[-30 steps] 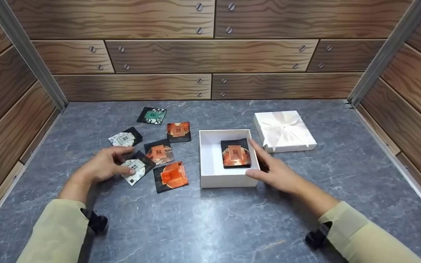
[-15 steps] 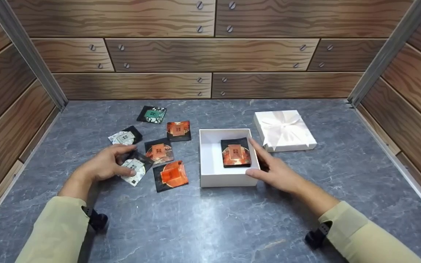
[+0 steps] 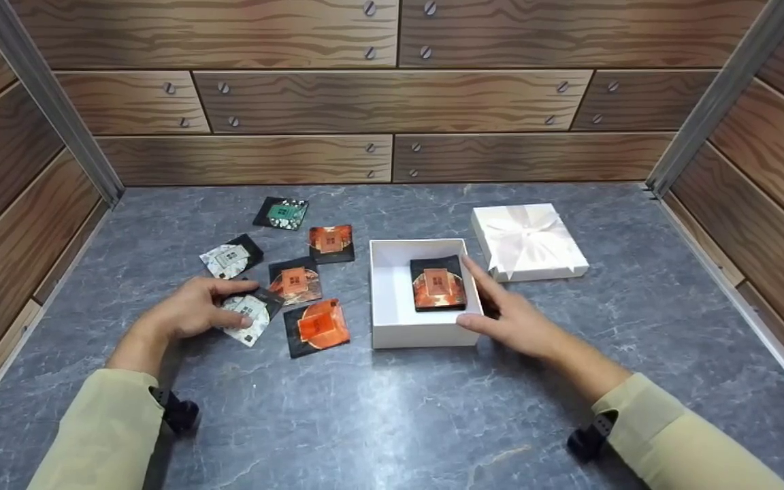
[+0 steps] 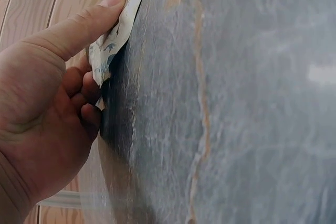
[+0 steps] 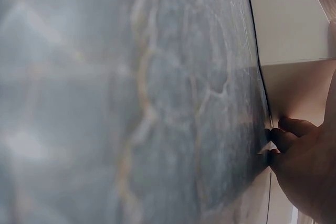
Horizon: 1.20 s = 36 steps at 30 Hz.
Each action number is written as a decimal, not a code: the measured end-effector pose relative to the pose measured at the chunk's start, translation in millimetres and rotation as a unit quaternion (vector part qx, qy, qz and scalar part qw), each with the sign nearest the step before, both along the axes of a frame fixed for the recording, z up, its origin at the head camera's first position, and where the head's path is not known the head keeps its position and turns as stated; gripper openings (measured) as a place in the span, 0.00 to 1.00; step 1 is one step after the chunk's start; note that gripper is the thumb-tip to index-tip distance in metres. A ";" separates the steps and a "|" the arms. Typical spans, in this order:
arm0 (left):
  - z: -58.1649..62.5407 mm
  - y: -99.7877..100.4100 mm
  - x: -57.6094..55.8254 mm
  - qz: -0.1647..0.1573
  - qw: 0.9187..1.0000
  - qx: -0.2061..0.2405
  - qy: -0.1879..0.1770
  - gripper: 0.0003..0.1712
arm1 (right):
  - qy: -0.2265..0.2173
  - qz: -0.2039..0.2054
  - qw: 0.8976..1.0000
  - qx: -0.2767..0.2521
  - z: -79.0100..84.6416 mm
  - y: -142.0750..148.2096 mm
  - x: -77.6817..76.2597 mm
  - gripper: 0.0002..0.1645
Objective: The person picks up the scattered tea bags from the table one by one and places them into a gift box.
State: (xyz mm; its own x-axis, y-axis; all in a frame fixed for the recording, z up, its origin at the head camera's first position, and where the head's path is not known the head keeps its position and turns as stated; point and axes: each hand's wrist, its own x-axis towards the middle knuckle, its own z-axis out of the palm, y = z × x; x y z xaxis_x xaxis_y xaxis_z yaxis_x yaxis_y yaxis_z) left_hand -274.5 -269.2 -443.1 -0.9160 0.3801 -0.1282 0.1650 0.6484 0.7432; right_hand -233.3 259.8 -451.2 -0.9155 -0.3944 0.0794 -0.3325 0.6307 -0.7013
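Observation:
My left hand (image 3: 194, 309) pinches a black-and-white sachet (image 3: 253, 318) at the left of the table, thumb on its printed face and forefinger at its far edge. In the left wrist view, the crinkled sachet (image 4: 116, 39) bends under the thumb, with the other fingers curled beneath. My right hand (image 3: 518, 323) holds the right wall of an open white box (image 3: 426, 336), thumb and forefinger over the rim. The right wrist view shows the other fingers against the outside of the wall. Inside the box, an orange-and-black sachet (image 3: 438, 284) lies face up on the right side.
Around the left hand lie another white sachet (image 3: 232, 257), a green one (image 3: 283, 214), and three orange ones, the nearest orange sachet (image 3: 317, 328) beside the box. A white lid (image 3: 529, 241) with a ribbon bow sits behind the box to the right. Wood-patterned walls (image 3: 392, 102) enclose the table.
The black-and-white sachet has turned slightly under the left hand, and the left forefinger has shifted a little. The right hand and the box stay put.

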 end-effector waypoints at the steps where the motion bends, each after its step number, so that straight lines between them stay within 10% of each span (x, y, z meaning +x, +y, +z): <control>1: -0.2 -0.4 0.2 0.005 1.000 0.003 -0.005 0.40 | -0.001 0.000 1.000 0.000 0.2 -0.1 0.0 0.59; 12: 7.0 -11.0 3.5 0.037 0.999 0.017 -0.028 0.36 | 0.002 0.004 1.000 0.001 -0.7 -0.1 0.4 0.59; 24: 42.5 -20.8 8.7 0.058 0.994 0.073 -0.048 0.37 | 0.004 0.003 1.000 0.008 -0.6 0.6 -0.5 0.59; 36: 83.1 20.1 8.6 0.059 0.991 0.117 0.007 0.34 | 0.005 0.005 1.000 0.004 0.0 0.9 -0.1 0.58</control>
State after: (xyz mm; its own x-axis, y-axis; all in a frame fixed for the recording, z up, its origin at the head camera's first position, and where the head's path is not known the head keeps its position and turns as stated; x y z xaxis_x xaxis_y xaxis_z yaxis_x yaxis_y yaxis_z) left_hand -265.9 -249.1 -360.0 -0.9569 0.2884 -0.0351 0.1106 0.4735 0.8738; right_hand -233.4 260.7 -451.3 -0.9111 -0.4033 0.0846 -0.3446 0.6329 -0.6934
